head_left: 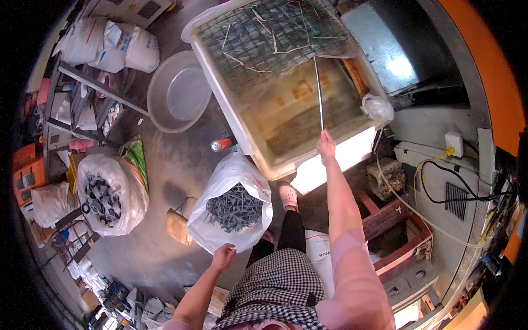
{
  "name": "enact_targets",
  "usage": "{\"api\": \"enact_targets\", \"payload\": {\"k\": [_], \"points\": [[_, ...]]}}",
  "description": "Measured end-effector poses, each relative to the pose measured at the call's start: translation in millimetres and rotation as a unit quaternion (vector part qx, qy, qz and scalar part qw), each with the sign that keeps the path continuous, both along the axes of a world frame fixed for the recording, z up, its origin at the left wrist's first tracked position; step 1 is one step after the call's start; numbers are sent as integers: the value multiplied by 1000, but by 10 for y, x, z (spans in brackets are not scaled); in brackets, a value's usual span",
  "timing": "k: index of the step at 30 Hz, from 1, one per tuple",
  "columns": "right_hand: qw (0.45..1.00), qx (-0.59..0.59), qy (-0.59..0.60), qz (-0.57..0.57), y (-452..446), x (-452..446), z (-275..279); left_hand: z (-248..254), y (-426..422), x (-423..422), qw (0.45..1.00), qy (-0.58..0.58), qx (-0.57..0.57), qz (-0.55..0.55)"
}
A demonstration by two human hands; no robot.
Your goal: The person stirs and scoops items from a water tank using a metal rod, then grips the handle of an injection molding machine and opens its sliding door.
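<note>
My right hand [326, 144] is closed around the near end of a thin metal rod [320, 91]. The rod reaches across a large white tub [228, 107] of brownish water [294, 118], its far tip at the edge of a dark green mesh [264, 41] with pale strips on it. My left hand [224, 257] has its fingers closed on the near rim of a white plastic sack [209, 181]. Inside the sack lies a heap of dark grey thin plastic pieces [236, 208].
Left of the tub stands a round translucent basin [157, 107]. A clear bag [132, 214] of grey rings sits at far left, near a metal rack [102, 88]. A red can [221, 144] lies on the floor. Cables [467, 198] and a wooden crate [401, 220] are at right.
</note>
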State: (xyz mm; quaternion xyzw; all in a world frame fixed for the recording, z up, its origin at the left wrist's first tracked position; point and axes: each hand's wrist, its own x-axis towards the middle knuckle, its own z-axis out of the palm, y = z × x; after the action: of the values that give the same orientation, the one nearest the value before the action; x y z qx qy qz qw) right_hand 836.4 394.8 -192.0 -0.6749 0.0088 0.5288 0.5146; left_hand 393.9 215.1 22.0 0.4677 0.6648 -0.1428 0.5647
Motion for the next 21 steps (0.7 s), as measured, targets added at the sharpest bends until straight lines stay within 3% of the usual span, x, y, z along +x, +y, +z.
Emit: {"api": "enact_targets", "payload": {"k": [4,6,9,10,12,13,19,21], "points": [[998,-2,-61,23,1,-26,1,-85,-85,-81,999,-14,-7,50],[999,12,30,19,-97,-60,205,-63,-84,-81,999,-16,-7,47],[1000,8,12,17,-364,-153,161,-9,-92,-107,1000,0,1,20],[996,-8,-64,55,-535,-166,-105,50,-75,-103,1000,-1,7,13],[973,-55,-191,116,-756,-253,35,163,-53,-96,1000,-6,17,6],[957,-84,-241,139,-830,-328,363,219,-50,-95,1000,10,20,4],[951,-103,-233,174,-1236,-405,883,81,-336,-537,998,-10,61,4],[971,-136,-84,180,-1256,-342,898,139,-372,-577,998,4,65,-8]]}}
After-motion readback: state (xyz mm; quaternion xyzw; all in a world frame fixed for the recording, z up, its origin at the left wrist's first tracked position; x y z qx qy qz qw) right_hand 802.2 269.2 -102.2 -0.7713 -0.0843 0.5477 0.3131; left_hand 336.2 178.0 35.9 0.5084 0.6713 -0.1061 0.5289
